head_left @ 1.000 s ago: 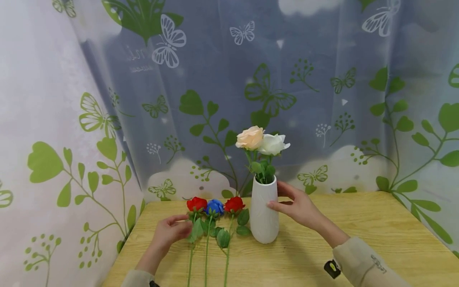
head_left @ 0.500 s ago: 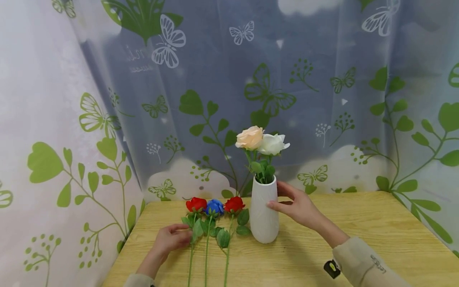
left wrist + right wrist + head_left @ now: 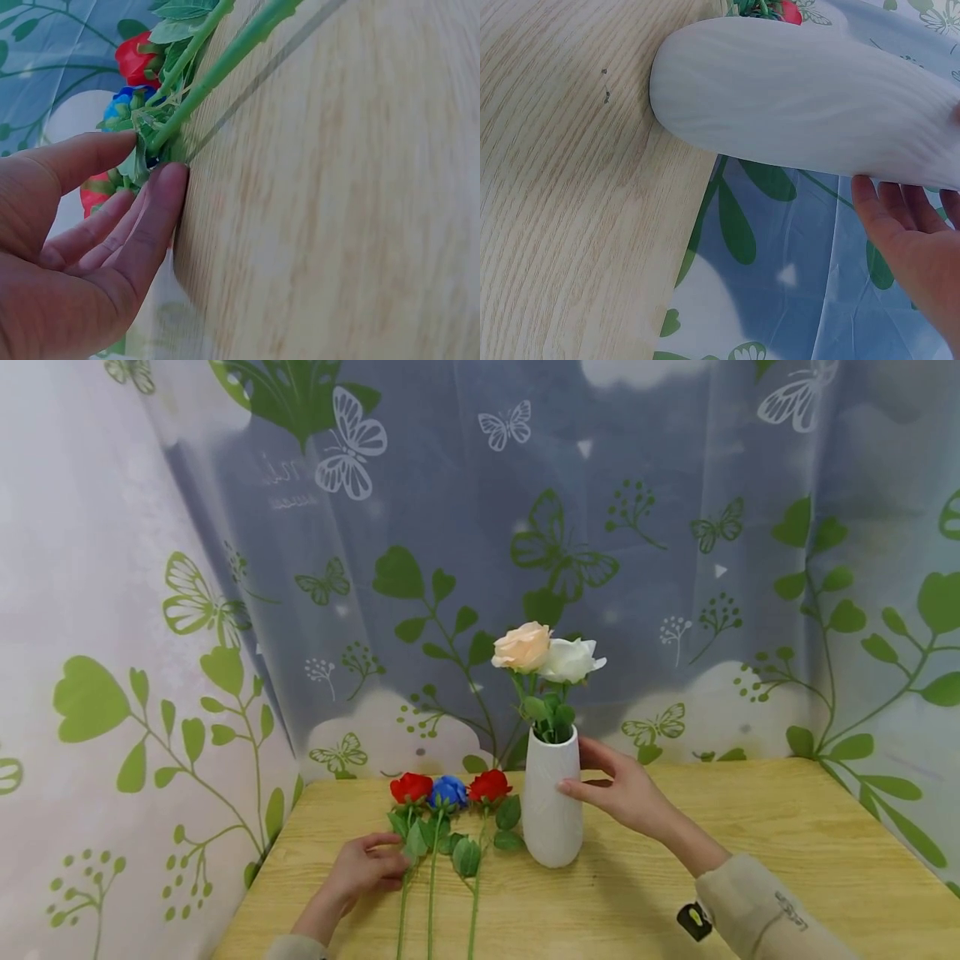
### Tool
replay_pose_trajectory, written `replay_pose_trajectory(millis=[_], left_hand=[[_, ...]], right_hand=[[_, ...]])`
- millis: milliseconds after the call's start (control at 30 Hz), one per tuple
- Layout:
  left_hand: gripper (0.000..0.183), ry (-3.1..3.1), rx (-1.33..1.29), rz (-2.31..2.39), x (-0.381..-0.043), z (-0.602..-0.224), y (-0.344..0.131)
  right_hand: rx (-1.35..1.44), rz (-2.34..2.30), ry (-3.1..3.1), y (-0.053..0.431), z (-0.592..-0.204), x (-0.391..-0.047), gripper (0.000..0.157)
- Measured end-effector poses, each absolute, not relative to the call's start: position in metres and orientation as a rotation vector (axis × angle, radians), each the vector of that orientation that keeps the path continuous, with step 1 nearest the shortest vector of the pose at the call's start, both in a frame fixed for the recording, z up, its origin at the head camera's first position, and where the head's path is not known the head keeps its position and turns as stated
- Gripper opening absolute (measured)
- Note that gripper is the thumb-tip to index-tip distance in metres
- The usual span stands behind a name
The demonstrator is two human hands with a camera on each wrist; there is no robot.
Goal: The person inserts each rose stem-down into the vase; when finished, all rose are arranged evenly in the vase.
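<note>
My left hand is low over the table beside the left red rose. In the left wrist view, its thumb and forefinger stand on either side of a green stem, fingertips right at the leaves, with a gap showing between them. A blue rose and a second red rose lie alongside. My right hand holds the white vase around its upper part, thumb in front and fingers partly hidden behind. The vase stands upright with a peach rose and a white rose in it.
The light wooden table ends at a printed curtain with leaves and butterflies, which also hangs at both sides. A black device shows at the right sleeve. The three loose stems run toward the near edge.
My left hand has moved slightly right and down along the left red rose, from near its bloom to its leaves. The stem has shifted slightly right. The right hand and vase stay put.
</note>
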State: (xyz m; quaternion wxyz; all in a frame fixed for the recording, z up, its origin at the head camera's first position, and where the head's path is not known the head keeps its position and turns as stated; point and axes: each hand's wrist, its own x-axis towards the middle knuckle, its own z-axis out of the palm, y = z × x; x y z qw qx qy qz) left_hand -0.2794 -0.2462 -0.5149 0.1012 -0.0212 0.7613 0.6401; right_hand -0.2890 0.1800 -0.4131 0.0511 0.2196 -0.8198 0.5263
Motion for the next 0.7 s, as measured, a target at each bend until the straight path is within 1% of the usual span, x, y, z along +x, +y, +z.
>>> replay_pose_trajectory(millis=[300,533,700], left_hand=[[0.05,2.248,-0.087,1.874,-0.2825,-0.5169,-0.2403],[0.052,2.22,-0.071,1.88,-0.2815,-0.5171,-0.2394],[0.051,2.185,-0.114,1.924,-0.2811,-0.5173,-0.2399]], right_hand=[[0.663,1.582,-2.497,0.1805,-0.4117,-0.2886,0.075],[0.651,1.601,-2.509,0.1805,-0.4107,-0.2873,0.076],[0.653,1.599,-2.511,0.1813,-0.4113,-0.2863,0.075]])
